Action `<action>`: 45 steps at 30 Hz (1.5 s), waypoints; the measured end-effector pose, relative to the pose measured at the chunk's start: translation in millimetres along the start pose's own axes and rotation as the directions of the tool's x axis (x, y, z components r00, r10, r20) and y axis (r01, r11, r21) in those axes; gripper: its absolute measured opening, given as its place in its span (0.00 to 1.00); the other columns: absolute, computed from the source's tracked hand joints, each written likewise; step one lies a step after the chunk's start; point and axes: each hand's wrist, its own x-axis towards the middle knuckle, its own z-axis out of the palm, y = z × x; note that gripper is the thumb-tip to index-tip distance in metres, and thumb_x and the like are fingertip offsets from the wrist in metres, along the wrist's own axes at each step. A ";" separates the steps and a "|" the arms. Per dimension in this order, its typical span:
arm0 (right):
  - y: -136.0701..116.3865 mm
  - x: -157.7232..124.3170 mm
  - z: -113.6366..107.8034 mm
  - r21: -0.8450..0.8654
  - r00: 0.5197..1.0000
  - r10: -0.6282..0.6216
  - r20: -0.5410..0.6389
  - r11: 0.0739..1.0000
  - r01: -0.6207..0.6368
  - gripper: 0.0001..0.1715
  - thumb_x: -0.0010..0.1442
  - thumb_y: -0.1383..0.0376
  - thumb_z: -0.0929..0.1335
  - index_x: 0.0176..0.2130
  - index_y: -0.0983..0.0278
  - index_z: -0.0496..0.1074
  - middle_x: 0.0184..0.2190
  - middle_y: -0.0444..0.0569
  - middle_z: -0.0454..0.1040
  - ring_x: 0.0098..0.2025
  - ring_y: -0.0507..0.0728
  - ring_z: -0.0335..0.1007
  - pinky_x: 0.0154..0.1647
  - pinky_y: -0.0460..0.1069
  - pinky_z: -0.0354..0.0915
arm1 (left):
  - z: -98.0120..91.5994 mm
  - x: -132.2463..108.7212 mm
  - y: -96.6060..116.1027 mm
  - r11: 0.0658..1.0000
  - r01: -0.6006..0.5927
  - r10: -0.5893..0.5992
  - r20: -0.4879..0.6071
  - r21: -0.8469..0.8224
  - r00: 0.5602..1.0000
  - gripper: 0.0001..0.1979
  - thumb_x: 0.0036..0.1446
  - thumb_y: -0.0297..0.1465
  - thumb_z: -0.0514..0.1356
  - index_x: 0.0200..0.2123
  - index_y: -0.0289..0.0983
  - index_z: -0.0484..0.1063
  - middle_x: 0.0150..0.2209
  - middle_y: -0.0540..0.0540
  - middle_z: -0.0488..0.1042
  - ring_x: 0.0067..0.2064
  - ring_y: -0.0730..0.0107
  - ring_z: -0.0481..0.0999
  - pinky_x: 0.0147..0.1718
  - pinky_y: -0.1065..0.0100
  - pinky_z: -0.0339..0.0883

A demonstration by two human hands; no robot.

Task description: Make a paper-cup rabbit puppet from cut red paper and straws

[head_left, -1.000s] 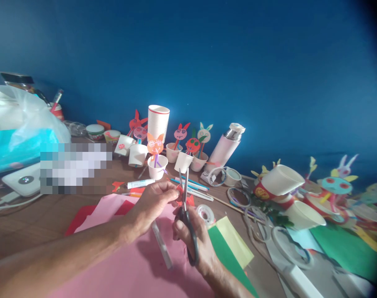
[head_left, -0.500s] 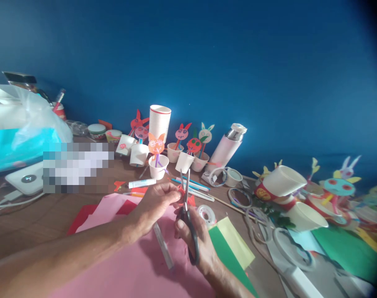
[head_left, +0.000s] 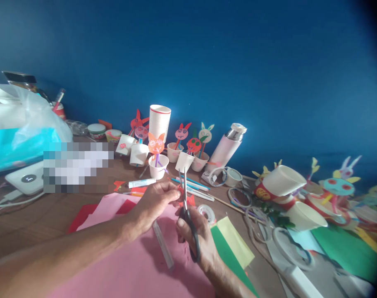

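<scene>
In my right hand (head_left: 196, 236) is a pair of black-handled scissors (head_left: 193, 234), gripped by the loops, with the blades pointing away from me and slightly apart. My left hand (head_left: 160, 198) pinches a small piece of red paper (head_left: 181, 193) right beside the blades. How much of that paper lies between the blades I cannot tell. Below both hands a large pink paper sheet (head_left: 126, 265) covers the table, with a white glue-stick-like tube (head_left: 163, 246) lying on it. Just right of the scissors lies a roll of clear tape (head_left: 206, 214).
Behind my hands stand white paper cups (head_left: 158, 167) with paper animal faces on straws, a cup stack (head_left: 159, 120) and a white thermos (head_left: 225, 149). A utility knife (head_left: 201, 194) lies near the blades. Green paper (head_left: 230, 256), cables (head_left: 263, 227) and more cups (head_left: 306, 215) are at right.
The scissor blades have drawn closer together and shifted slightly left. My left hand stays nearly still with the red paper.
</scene>
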 end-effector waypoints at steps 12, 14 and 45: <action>-8.6 2.4 -6.2 0.016 0.995 -0.014 -0.102 1.000 0.015 0.22 0.52 0.50 0.67 0.34 0.67 0.65 0.15 0.39 0.62 0.17 0.48 0.57 0.18 0.43 0.59 | 1.5 -0.5 6.3 0.999 -0.008 0.009 -0.031 0.035 0.999 0.06 0.45 0.25 0.58 0.19 0.34 0.70 0.18 0.53 0.70 0.23 0.76 0.67 0.27 0.72 0.59; -9.4 3.5 -9.5 -0.012 0.993 -0.044 -0.110 0.999 0.043 0.22 0.54 0.50 0.66 0.35 0.67 0.65 0.15 0.39 0.63 0.17 0.48 0.57 0.19 0.43 0.59 | 1.2 -0.2 7.1 0.999 -0.021 0.022 -0.018 0.044 1.000 0.06 0.46 0.26 0.58 0.19 0.34 0.70 0.19 0.53 0.70 0.24 0.76 0.67 0.28 0.73 0.59; -26.2 9.9 -49.7 -0.176 0.919 0.054 0.390 0.984 0.017 0.22 0.54 0.48 0.63 0.39 0.63 0.65 0.25 0.43 0.61 0.27 0.53 0.59 0.28 0.47 0.58 | -11.3 2.7 17.1 0.987 -0.016 -0.023 0.239 0.160 0.971 0.04 0.44 0.25 0.59 0.23 0.33 0.74 0.22 0.47 0.75 0.24 0.71 0.70 0.29 0.68 0.63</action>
